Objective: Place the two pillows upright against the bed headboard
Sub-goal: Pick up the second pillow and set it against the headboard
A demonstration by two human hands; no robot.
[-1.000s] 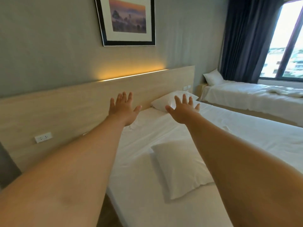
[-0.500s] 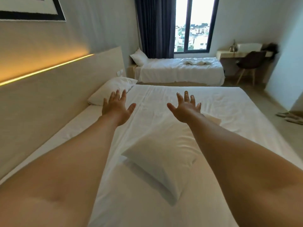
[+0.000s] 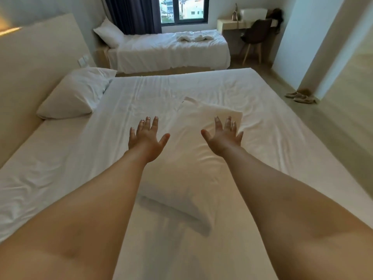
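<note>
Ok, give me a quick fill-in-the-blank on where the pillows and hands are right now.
1. The far pillow leans against the ____.
2. The near pillow lies ____ on the mattress, away from the headboard.
3. The left hand and right hand are both ____, holding nothing.
4. The near pillow shows ____ the two forearms.

Missing words: headboard; flat; open; between
</note>
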